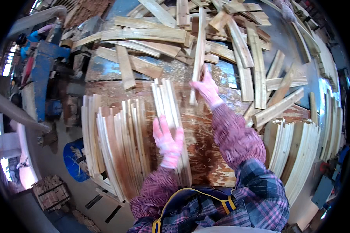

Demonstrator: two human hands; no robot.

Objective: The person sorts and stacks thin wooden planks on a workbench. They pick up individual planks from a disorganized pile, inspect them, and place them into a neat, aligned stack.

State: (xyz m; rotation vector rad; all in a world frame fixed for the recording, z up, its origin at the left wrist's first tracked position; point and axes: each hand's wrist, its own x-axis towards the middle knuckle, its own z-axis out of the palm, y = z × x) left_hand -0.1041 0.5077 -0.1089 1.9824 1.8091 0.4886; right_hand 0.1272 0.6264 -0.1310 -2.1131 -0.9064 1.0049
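My right hand [207, 88], in a pale glove, reaches forward and grips a narrow wooden slat [200, 44]. That slat points away from me, its near end close to my thumb and its far part over a loose pile of slats [151, 35]. Nearer to me, my gloved left hand [168, 141] lies with fingers and thumb apart over a small row of slats [165, 97] set side by side on edge. Part of that row is hidden under the hand and forearm.
A larger row of slats [116, 143] lines the left of the worn wooden table [208, 155], and another row [293, 151] stands at the right. Blue machinery [46, 77] is at the far left, above a blue bin [74, 161] on the floor.
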